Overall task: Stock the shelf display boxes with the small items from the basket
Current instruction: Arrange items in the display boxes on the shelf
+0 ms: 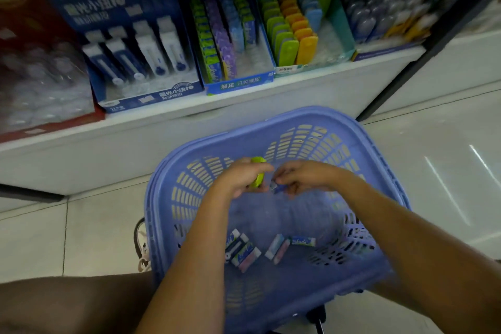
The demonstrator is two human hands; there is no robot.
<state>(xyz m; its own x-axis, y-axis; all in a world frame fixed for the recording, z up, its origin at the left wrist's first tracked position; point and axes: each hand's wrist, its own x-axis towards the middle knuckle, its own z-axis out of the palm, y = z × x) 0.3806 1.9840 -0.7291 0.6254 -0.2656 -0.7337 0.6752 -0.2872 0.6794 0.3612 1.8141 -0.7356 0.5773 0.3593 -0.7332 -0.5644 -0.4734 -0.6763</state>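
Inside the blue basket point(311, 115), several small loose packets point(245, 252).

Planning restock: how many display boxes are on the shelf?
5, left to right: red box, blue box, kada box, teal box, dark blue box; more may be offscreen.

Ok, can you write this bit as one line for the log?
left hand: holds green item | right hand: holds blue item | both over basket
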